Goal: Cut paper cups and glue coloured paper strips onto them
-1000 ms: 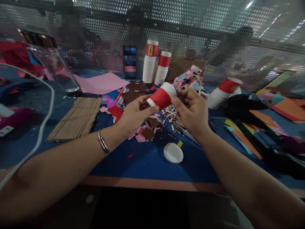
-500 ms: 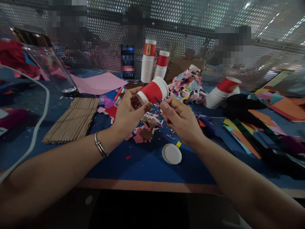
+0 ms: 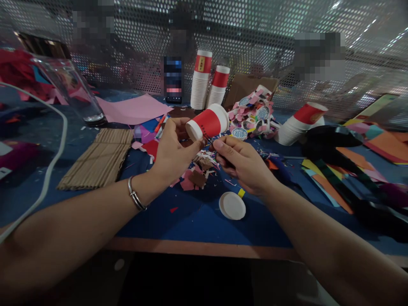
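My left hand [image 3: 175, 153] is closed round the lower end of a red-and-white paper cup [image 3: 211, 122]. Tilted on its side, the cup has its rim toward the upper right. In my right hand [image 3: 240, 159], thumb and fingers pinch a thin dark tool [image 3: 209, 140]; its tip is at the cup's lower side, and fingers hide its kind. Below the hands, a round white paper piece [image 3: 232, 205] with a raised rim lies on the blue table [image 3: 197, 225]. Paper scraps [image 3: 196, 176] are strewn under the cup.
Stacked paper cups [image 3: 201, 80] stand at the back beside an upright phone [image 3: 173, 80]. A pile of cut pieces [image 3: 251, 112] sits behind my right hand. Corrugated cardboard [image 3: 97, 159] and a glass bottle [image 3: 70, 89] are left; coloured paper strips [image 3: 328, 182] and a tipped cup stack [image 3: 298, 123] are right.
The cup has shifted slightly right in view with my left hand. My right hand has moved the thin tool closer, its tip now at the cup's lower side.
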A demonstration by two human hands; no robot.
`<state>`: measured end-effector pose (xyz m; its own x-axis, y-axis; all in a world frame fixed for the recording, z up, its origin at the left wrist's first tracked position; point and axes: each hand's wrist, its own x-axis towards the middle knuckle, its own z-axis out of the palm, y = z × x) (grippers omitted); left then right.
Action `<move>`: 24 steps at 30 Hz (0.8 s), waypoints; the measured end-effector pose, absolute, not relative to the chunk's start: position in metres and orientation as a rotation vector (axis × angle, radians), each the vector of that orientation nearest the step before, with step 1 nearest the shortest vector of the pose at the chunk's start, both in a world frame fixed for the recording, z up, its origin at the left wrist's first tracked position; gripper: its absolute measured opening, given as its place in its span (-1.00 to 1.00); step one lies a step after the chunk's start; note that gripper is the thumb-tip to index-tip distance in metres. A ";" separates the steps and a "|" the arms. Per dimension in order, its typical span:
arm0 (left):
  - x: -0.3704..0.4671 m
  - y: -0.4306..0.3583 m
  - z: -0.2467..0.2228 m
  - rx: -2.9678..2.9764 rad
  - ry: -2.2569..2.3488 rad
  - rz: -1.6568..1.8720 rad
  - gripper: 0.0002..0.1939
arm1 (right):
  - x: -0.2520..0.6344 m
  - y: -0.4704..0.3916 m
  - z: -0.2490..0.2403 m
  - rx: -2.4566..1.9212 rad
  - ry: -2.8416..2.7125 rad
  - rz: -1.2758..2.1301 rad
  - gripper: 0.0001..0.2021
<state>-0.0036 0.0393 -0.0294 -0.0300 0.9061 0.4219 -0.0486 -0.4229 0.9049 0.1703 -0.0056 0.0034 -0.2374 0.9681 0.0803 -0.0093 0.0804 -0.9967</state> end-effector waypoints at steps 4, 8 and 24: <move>-0.004 0.039 -0.030 1.503 0.934 1.576 -0.43 | 0.170 -0.005 0.003 -1.028 -1.406 1.348 -0.57; -0.007 0.038 -0.029 1.585 0.968 1.568 -0.41 | 0.170 -0.005 0.003 -1.023 -1.395 1.373 -0.54; -0.009 0.039 -0.032 1.798 0.961 1.647 -0.49 | 0.169 -0.005 -0.004 -1.052 -1.283 1.522 -0.59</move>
<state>-0.0087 0.0391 -0.0320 0.0119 0.7823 0.6227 0.1572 -0.6165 0.7715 0.1690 -0.0047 -0.0045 -0.2734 0.9592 -0.0717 -0.0914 -0.1001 -0.9908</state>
